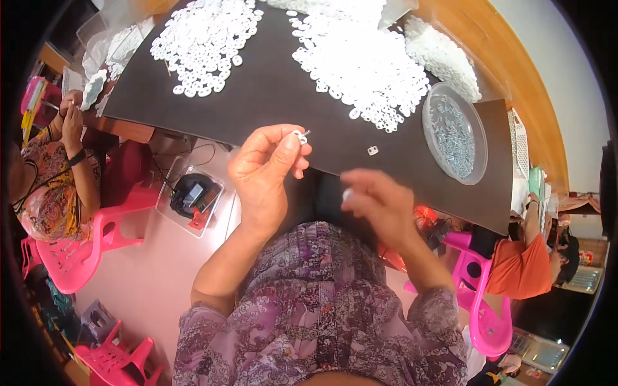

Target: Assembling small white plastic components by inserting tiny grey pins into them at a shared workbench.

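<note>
Above the table's near edge, my left hand [264,170] pinches a small white plastic piece [300,136] between thumb and forefinger. A thin metal screw [307,132] sticks out of that piece. To its right, my right hand [381,204] is smeared by motion, its fingers curled together. Something small and white [347,194] shows at those fingertips, too blurred to name its kind. One loose white two-holed piece [372,150] lies on the dark table [270,96], just beyond my right hand.
Heaps of white oval pieces [206,42] and of smaller white pieces [360,58] cover the far table. A round clear tub [481,151] of metal screws stands at right. Another person [64,167] works at left; someone in orange [520,267] sits at right. Pink chairs [122,219] stand around.
</note>
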Demonstrator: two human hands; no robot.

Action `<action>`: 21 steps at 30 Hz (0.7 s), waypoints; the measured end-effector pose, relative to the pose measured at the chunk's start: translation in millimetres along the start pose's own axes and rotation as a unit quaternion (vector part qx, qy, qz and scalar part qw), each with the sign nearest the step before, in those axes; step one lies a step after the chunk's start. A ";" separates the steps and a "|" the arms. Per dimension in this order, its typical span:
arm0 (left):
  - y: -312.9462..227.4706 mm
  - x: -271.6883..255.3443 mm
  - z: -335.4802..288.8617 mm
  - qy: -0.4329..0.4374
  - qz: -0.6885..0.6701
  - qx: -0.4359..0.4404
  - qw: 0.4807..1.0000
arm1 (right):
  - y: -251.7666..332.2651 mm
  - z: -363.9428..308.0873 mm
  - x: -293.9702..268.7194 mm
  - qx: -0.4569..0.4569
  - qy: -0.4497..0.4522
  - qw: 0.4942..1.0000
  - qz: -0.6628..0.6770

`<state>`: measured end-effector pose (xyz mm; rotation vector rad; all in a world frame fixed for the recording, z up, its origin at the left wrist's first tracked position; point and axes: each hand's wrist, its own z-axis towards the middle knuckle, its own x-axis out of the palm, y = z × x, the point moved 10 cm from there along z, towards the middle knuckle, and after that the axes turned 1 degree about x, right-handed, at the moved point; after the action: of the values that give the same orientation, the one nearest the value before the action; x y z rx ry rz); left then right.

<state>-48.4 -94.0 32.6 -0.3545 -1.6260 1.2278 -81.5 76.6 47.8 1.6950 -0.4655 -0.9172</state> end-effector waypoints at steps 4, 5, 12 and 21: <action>2.0 13.2 -2.0 0.005 -0.004 -0.034 0.999 | -7.4 20.6 -25.4 0.059 -0.049 0.984 0.160; 1.3 15.7 -2.5 0.009 -0.003 -0.030 1.000 | -8.6 22.4 -22.3 0.066 -0.029 0.979 0.192; 5.8 24.0 -7.7 0.009 0.002 -0.041 0.999 | 3.2 31.1 -26.2 -0.038 -0.096 0.959 0.264; 13.7 31.0 -14.8 0.017 -0.016 -0.059 0.998 | 4.2 39.0 -15.8 -0.049 -0.096 0.945 0.307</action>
<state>-53.8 -57.7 37.2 -0.4190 -1.6719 1.0987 -120.8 61.8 53.1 1.2526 -0.9974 -0.6269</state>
